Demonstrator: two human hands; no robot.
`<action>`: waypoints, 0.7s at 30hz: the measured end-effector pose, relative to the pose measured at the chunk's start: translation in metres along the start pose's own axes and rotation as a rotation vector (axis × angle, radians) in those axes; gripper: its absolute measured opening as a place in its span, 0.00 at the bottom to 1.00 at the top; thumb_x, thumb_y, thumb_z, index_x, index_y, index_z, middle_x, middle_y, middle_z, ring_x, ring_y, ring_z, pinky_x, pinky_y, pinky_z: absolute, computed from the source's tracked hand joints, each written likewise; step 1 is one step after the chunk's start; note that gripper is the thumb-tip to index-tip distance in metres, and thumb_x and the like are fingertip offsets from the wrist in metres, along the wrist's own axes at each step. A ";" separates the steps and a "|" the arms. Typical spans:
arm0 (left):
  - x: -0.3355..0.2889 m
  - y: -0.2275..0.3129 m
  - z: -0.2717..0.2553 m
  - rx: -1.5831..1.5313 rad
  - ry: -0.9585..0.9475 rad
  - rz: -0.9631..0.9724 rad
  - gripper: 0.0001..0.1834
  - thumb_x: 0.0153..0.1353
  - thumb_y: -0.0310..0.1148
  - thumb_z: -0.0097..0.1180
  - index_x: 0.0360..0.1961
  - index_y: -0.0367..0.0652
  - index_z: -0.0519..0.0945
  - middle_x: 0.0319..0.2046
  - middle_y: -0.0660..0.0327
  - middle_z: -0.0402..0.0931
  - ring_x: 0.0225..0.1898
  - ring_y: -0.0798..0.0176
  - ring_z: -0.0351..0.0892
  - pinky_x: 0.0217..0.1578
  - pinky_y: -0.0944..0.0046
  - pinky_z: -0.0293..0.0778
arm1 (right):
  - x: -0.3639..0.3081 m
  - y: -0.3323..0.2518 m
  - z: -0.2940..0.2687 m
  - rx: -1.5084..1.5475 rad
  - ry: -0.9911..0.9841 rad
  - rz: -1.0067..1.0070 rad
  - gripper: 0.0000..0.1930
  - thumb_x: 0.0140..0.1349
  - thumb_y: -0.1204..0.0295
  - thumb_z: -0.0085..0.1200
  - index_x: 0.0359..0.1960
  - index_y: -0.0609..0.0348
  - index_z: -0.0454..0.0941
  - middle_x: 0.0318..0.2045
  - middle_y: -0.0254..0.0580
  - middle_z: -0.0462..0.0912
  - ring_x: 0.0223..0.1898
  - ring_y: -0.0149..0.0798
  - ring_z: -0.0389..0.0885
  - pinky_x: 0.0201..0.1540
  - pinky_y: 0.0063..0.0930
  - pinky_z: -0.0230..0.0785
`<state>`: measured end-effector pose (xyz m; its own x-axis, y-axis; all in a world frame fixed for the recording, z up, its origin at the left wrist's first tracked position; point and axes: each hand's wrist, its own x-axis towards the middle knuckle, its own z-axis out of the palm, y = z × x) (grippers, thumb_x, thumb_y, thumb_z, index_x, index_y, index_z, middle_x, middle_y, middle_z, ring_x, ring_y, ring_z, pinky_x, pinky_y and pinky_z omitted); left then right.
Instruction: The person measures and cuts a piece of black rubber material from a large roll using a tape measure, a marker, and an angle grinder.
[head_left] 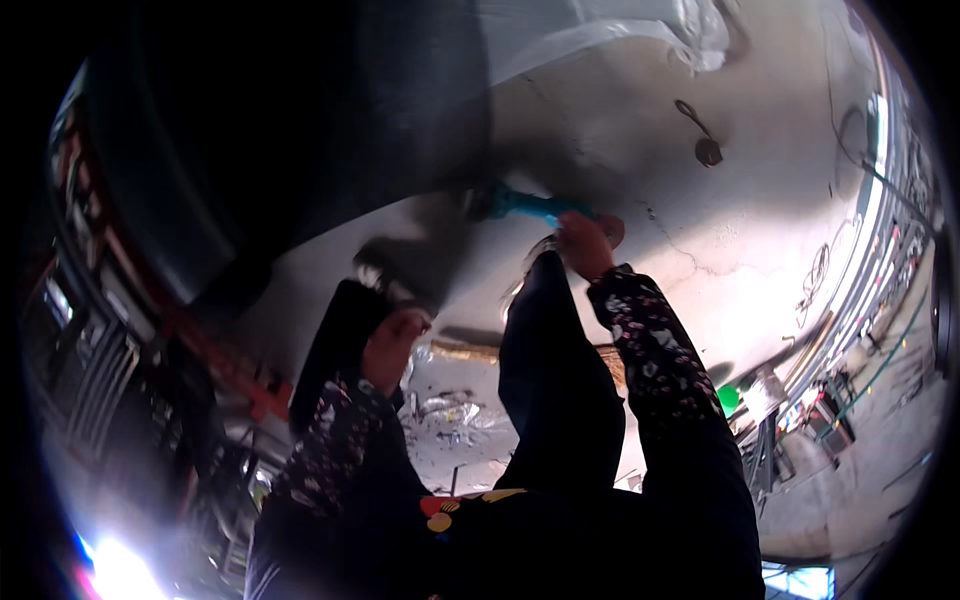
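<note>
Right hand is gripping teal hand tool, one o'clock from centre.
Fingers are clamping around it; at eight o'clock, left hand is lying near trouser leg, fingers' state: cannot tell.

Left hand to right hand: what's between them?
In the head view, pale floor and the dark right trouser leg lie between the left hand and the right hand, which grips a turquoise tool.
</note>
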<state>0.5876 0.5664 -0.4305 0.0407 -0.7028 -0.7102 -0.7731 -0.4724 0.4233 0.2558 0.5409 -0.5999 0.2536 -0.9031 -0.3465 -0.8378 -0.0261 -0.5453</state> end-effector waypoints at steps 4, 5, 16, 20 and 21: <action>0.020 0.001 0.036 -0.410 -0.396 -0.083 0.10 0.58 0.36 0.53 0.36 0.40 0.75 0.32 0.59 0.77 0.36 0.66 0.75 0.40 0.67 0.69 | 0.043 -0.016 0.006 -0.096 -0.089 0.158 0.20 0.47 0.68 0.56 0.43 0.58 0.69 0.39 0.48 0.74 0.44 0.50 0.72 0.45 0.42 0.65; 0.030 0.006 0.042 -0.302 -0.452 -0.040 0.10 0.58 0.35 0.53 0.36 0.40 0.75 0.32 0.59 0.77 0.37 0.66 0.75 0.41 0.67 0.68 | 0.047 -0.004 0.017 -0.116 -0.077 0.023 0.22 0.46 0.68 0.57 0.45 0.57 0.68 0.40 0.48 0.74 0.45 0.50 0.71 0.46 0.44 0.64; 0.145 0.114 0.024 -0.449 0.177 0.499 0.07 0.59 0.30 0.51 0.37 0.40 0.75 0.34 0.60 0.76 0.39 0.69 0.73 0.42 0.68 0.67 | 0.062 0.032 0.033 0.061 -0.547 -0.143 0.24 0.43 0.72 0.55 0.46 0.51 0.65 0.34 0.50 0.76 0.38 0.54 0.76 0.38 0.45 0.69; 0.170 0.120 0.005 -0.371 0.299 0.413 0.12 0.62 0.37 0.46 0.39 0.42 0.75 0.37 0.64 0.74 0.40 0.71 0.68 0.44 0.71 0.62 | 0.015 0.072 -0.022 0.051 -0.359 0.060 0.21 0.44 0.76 0.51 0.45 0.51 0.66 0.33 0.49 0.77 0.37 0.54 0.76 0.37 0.44 0.68; 0.181 0.117 0.002 -0.229 0.314 0.434 0.15 0.63 0.41 0.44 0.41 0.43 0.75 0.39 0.65 0.72 0.42 0.72 0.66 0.47 0.73 0.58 | 0.001 0.084 -0.037 0.035 -0.296 0.083 0.21 0.44 0.76 0.51 0.45 0.51 0.66 0.33 0.49 0.77 0.37 0.55 0.75 0.36 0.45 0.68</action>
<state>0.5038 0.3849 -0.5106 -0.0370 -0.9653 -0.2584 -0.6053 -0.1840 0.7744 0.1676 0.5221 -0.6180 0.3192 -0.7372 -0.5955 -0.8457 0.0621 -0.5301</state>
